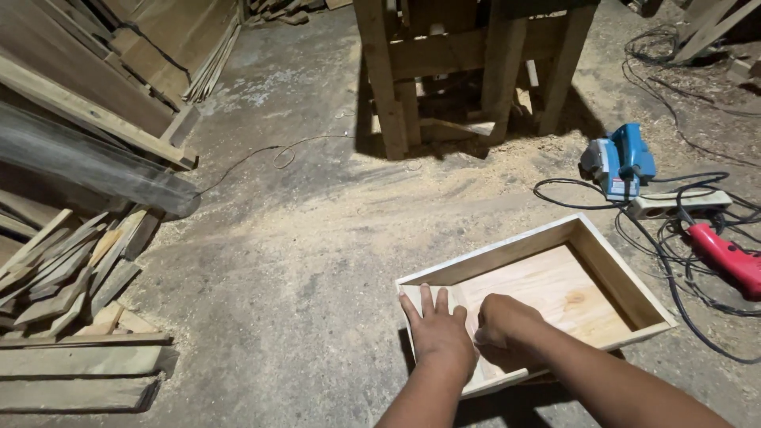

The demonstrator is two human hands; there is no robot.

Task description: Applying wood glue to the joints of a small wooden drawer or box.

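A shallow open wooden box [626, 273] of pale boards lies on the concrete floor at the lower right. My left hand [436, 326] lies flat, fingers spread, on the box's bottom panel in its near left corner. Right beside it, my right hand [501, 321] is curled into a fist inside the box, pressed on the bottom panel. Whether it holds something small is hidden by the fingers.
A blue electric planer [620, 161], a power strip [674, 203], a red power tool [725, 257] and tangled black cables lie right of the box. Wooden workbench legs [388, 79] stand behind, with sawdust around them. Stacked planks and offcuts [67, 273] fill the left side.
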